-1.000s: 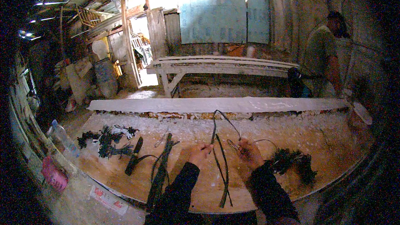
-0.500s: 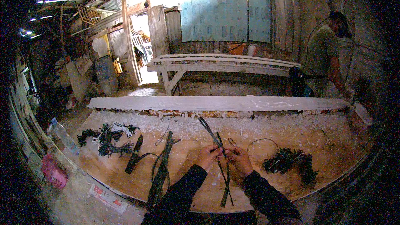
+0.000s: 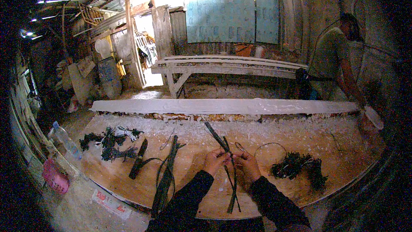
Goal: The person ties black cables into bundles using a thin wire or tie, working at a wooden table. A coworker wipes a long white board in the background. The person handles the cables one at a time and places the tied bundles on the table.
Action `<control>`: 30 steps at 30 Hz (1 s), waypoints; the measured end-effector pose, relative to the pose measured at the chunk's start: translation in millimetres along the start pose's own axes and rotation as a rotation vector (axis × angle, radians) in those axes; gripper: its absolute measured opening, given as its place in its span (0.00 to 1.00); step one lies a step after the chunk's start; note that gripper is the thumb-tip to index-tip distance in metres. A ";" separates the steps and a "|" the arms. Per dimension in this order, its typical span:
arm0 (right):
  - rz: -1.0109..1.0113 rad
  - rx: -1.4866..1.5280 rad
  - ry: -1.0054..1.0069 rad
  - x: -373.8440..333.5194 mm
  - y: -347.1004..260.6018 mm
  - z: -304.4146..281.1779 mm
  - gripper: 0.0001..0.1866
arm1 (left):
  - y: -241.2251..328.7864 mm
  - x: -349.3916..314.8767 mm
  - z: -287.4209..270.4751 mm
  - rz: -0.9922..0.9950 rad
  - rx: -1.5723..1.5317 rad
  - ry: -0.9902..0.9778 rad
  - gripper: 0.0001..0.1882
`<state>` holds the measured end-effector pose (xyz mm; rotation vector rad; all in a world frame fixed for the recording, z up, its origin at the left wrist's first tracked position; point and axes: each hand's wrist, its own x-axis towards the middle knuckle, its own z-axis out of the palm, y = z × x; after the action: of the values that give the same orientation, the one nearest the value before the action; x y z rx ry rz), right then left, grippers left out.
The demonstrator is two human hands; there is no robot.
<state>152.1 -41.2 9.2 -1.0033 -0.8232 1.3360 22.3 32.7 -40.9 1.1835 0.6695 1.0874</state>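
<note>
My left hand and my right hand are close together over the front middle of the wooden table. Both have their fingers pinched on thin black strips that cross between them. One strip end points up and away to the left, while two tails hang toward the table's near edge. A thin loop stands by my right fingertips; its material is too small to tell. Left of my left forearm lies a bunch of long black strips. Beside it is a dark, flat, blade-like piece with a crosspiece.
Tangled black bundles lie at left and right. A long white-coated board spans the table's far side. A plastic bottle and a pink shoe are at left. Another person leans at far right, near a white disc.
The far end of the strip in my hands has shifted slightly and looks wider. My hands have barely moved. At far right, the other person's arm reaches lower, toward the white disc.
</note>
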 end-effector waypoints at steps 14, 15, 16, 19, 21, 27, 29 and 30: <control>-0.065 -0.109 0.021 2.4 1.6 -5.3 0.05 | 11.5 -5.5 4.2 0.037 0.146 -0.081 0.11; -0.067 -0.100 0.020 2.0 1.9 -5.2 0.05 | 11.3 -5.5 4.6 0.035 0.114 -0.088 0.11; -0.069 -0.090 0.020 2.1 2.1 -5.4 0.05 | 10.5 -5.0 5.0 0.033 0.100 -0.083 0.11; -0.068 -0.126 0.029 3.4 2.1 -5.8 0.05 | 5.3 -2.2 5.0 0.025 0.061 -0.056 0.11; -0.065 -0.156 0.016 3.8 1.0 -5.5 0.05 | 1.5 -0.9 4.1 0.016 0.038 -0.021 0.11; 0.004 0.047 0.006 -4.8 -3.0 1.5 0.05 | 4.4 1.3 -0.2 -0.078 0.015 0.000 0.10; 0.019 0.076 0.017 -4.4 -5.3 1.2 0.06 | 8.4 0.7 1.7 -0.083 -0.122 0.068 0.09; -0.014 0.026 0.024 -3.3 -6.0 0.1 0.07 | 11.1 0.0 2.3 -0.085 -0.191 0.103 0.08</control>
<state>153.9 -44.2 15.0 -0.9896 -0.7910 1.3170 20.8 31.9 -29.7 0.9326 0.6729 1.1197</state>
